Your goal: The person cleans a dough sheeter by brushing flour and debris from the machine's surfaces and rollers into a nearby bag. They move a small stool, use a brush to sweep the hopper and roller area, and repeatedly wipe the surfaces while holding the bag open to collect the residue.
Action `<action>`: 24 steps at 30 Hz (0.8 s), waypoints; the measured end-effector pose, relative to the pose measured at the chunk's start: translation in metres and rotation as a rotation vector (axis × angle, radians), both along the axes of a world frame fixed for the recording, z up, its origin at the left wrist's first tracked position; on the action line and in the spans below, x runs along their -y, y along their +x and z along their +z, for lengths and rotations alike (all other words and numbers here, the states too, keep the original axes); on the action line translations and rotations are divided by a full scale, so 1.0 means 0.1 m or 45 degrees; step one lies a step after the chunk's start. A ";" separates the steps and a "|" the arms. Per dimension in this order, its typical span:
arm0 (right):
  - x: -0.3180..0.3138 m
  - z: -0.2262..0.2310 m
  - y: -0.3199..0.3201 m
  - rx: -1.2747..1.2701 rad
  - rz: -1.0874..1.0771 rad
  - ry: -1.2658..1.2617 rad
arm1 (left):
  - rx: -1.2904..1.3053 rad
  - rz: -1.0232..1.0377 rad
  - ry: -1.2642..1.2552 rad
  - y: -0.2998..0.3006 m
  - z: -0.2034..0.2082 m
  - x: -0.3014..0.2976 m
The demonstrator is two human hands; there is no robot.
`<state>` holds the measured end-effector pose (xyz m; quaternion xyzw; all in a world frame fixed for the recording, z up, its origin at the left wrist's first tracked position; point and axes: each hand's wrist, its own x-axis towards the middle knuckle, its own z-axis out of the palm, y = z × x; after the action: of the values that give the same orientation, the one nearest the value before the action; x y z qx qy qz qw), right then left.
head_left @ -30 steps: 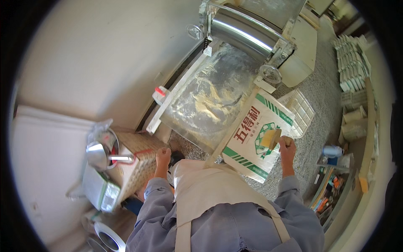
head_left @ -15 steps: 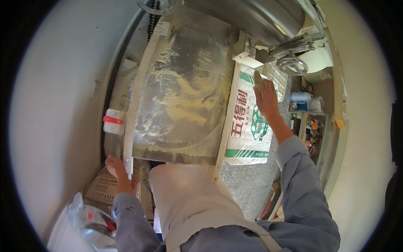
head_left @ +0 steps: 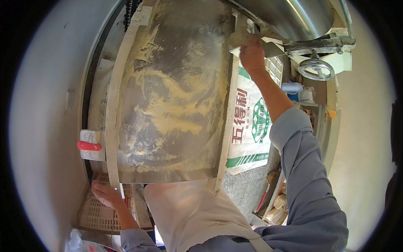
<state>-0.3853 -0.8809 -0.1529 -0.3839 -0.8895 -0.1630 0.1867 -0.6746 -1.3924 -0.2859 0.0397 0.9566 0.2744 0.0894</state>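
Note:
My right hand (head_left: 252,56) is at the far right corner of the steel work surface (head_left: 172,96), beside the machine's roller. Its fingers are wrapped round a scraper, whose flat, flared blade (head_left: 239,37) shows to the left of the knuckles. Yellowish flour or dough residue is smeared over the steel. Down at the near left, my left hand (head_left: 107,194) is beside the end of the left rail (head_left: 113,113), with fingers loosely stretched and nothing visible in them. Just beyond it, a white box with a red lever (head_left: 89,145) sits on the rail's outer side.
A large metal cylinder (head_left: 304,19) and a handwheel (head_left: 315,69) stand at the far right. A white sack with green stripes (head_left: 252,122) hangs along the right rail. A perforated plastic crate (head_left: 98,214) lies below my left hand. Shelves with goods (head_left: 308,94) line the right.
My right hand has moved farther away and left with the scraper, from over the sack to the surface's corner. My left hand has loosened its curled fingers. The view has shifted.

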 end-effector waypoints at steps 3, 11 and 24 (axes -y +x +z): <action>0.14 0.10 -0.20 -0.062 0.104 -0.194 | -0.002 -0.045 -0.032 -0.02 0.00 0.01; -0.27 0.03 -0.04 0.563 -0.320 0.089 | 0.031 -0.008 0.022 -0.03 -0.03 0.06; -0.06 -0.16 -0.36 -0.143 0.391 -0.263 | 0.084 -0.008 0.314 -0.03 -0.26 0.16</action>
<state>-0.4217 -0.8751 -0.1691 -0.2694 -0.9378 -0.0187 0.2183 -0.6772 -1.4083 -0.3115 0.0441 0.9120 0.3910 0.1162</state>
